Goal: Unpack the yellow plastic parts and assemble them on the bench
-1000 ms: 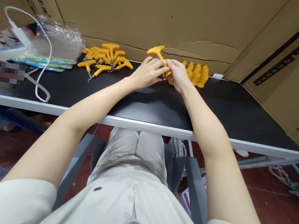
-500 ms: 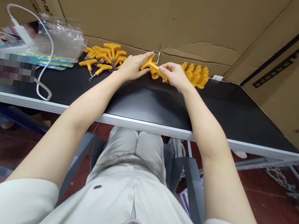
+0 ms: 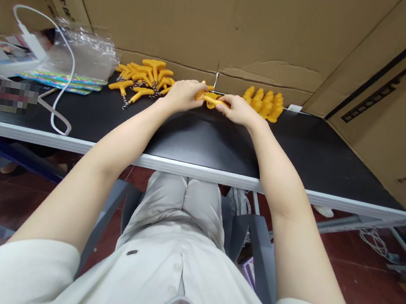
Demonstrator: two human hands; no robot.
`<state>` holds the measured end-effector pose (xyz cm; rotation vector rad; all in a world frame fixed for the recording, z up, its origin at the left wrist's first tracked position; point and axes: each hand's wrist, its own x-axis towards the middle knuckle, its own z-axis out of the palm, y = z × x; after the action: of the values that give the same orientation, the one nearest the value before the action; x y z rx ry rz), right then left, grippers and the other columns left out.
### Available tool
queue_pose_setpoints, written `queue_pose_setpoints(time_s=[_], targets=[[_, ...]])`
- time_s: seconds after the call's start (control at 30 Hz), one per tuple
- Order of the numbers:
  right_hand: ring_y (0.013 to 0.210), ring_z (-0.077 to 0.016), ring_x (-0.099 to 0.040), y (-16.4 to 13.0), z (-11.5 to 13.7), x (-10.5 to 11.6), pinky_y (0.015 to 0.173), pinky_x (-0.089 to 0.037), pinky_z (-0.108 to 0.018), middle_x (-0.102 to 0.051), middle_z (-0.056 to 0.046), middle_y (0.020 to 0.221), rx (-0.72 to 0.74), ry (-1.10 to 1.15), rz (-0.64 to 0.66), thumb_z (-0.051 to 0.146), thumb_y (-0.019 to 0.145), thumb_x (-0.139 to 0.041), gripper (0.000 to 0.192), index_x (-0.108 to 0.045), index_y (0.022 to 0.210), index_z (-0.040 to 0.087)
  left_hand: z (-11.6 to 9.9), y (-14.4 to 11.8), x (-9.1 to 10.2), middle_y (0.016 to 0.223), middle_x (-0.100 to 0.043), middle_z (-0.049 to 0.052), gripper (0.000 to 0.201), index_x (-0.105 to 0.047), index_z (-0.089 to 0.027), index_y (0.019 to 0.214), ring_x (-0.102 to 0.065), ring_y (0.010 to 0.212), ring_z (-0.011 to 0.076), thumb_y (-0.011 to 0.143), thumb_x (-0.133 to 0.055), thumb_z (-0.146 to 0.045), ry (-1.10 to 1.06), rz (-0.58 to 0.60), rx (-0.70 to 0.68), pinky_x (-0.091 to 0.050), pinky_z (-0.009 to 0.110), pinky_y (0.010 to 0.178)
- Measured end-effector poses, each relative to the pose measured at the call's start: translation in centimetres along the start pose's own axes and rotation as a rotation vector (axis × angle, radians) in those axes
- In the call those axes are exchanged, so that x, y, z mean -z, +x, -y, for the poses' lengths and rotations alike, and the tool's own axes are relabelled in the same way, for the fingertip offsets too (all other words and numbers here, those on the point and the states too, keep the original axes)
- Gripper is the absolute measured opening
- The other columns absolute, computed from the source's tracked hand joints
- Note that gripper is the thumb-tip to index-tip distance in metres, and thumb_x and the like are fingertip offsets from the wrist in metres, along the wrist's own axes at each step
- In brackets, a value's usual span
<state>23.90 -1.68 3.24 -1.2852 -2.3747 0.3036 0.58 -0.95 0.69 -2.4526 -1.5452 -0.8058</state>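
Note:
Both hands meet over the back of the black table, working on a yellow T-shaped handle [image 3: 209, 99]. My left hand [image 3: 186, 96] is closed round its crossbar end, fingers over the top. The fingers of my right hand [image 3: 238, 109] pinch the other end, a slim yellow stem. Another yellow piece sits just behind the held one, mostly hidden. Left of my left hand lies a pile of yellow T-handles [image 3: 150, 71] with small metal chains. To the right of my right hand, yellow bottle-shaped pieces [image 3: 268, 105] stand in rows.
A clear plastic bag [image 3: 87, 55] lies at the back left above colourful flat packets [image 3: 70, 82]. Nearby are a white device [image 3: 35, 47] and its looping white cable [image 3: 72, 68]. Cardboard [image 3: 225, 21] walls off the table's back. A silver edge strip [image 3: 199, 171] runs along the front.
My hands have drawn closer together. The T-handle has tipped from a raised slant to nearly level, and my left fingers have curled down over its crossbar.

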Motion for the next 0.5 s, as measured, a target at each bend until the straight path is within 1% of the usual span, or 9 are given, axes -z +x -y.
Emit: queue_pose_setpoints(time_s=[0.1, 0.17, 0.23, 0.33, 0.43, 0.5], targets=[[0.113, -0.0329, -0.075, 0.1, -0.1, -0.1, 0.105, -0.055, -0.045, -0.084, -0.014, 0.122, -0.005, -0.144, -0.021, 0.042, 0.108, -0.067, 0.029, -0.082, 0.117, 0.019, 0.1, 0.3, -0.3, 0.118, -0.081, 0.012, 0.041, -0.081, -0.025, 0.126, -0.072, 0.119, 0.0365, 0.088, -0.065, -0.024, -0.028, -0.003, -0.013, -0.056, 0.045, 0.103], [0.123, -0.036, -0.073, 0.2, -0.2, -0.2, 0.112, -0.052, -0.052, -0.082, -0.015, 0.13, -0.002, -0.218, -0.036, 0.036, 0.109, -0.062, 0.029, -0.08, 0.125, 0.02, 0.3, 0.5, -0.4, 0.115, -0.081, 0.012, 0.039, -0.08, -0.024, 0.124, -0.072, 0.118, 0.0362, 0.087, -0.066, -0.024, -0.048, -0.012, -0.018, -0.055, 0.045, 0.103], [0.13, -0.0387, -0.07, 0.3, -0.2, -0.3, 0.117, -0.047, -0.058, -0.08, -0.016, 0.134, 0.021, -0.273, -0.055, 0.033, 0.11, -0.057, 0.031, -0.078, 0.129, 0.02, 0.3, 0.7, -0.4, 0.114, -0.08, 0.012, 0.038, -0.08, -0.023, 0.123, -0.071, 0.117, 0.0361, 0.088, -0.066, -0.024, -0.056, -0.012, 0.0, -0.055, 0.045, 0.103], [0.134, -0.0409, -0.067, 0.3, 0.1, -0.3, 0.118, -0.043, -0.062, -0.078, -0.018, 0.139, 0.058, -0.337, -0.078, 0.031, 0.112, -0.052, 0.032, -0.075, 0.13, 0.019, 0.1, 0.8, -0.3, 0.113, -0.079, 0.012, 0.037, -0.078, -0.021, 0.123, -0.071, 0.116, 0.0355, 0.088, -0.067, -0.023, -0.062, -0.003, 0.056, -0.054, 0.044, 0.103], [0.134, -0.0414, -0.066, 0.1, 0.6, -0.2, 0.118, -0.042, -0.063, -0.077, -0.02, 0.138, 0.07, -0.404, -0.095, 0.029, 0.114, -0.046, 0.034, -0.074, 0.131, 0.018, 0.0, 0.9, -0.2, 0.109, -0.078, 0.01, 0.035, -0.077, -0.02, 0.122, -0.071, 0.114, 0.0337, 0.088, -0.068, -0.021, -0.091, -0.015, 0.087, -0.054, 0.043, 0.102], [0.134, -0.0411, -0.065, -0.1, 1.0, -0.1, 0.118, -0.041, -0.063, -0.077, -0.02, 0.138, 0.086, -0.435, -0.115, 0.032, 0.115, -0.042, 0.038, -0.073, 0.132, 0.019, 0.2, 1.0, -0.2, 0.103, -0.077, 0.009, 0.032, -0.076, -0.02, 0.118, -0.071, 0.11, 0.0318, 0.087, -0.069, -0.022, -0.121, -0.027, 0.084, -0.055, 0.041, 0.099]])
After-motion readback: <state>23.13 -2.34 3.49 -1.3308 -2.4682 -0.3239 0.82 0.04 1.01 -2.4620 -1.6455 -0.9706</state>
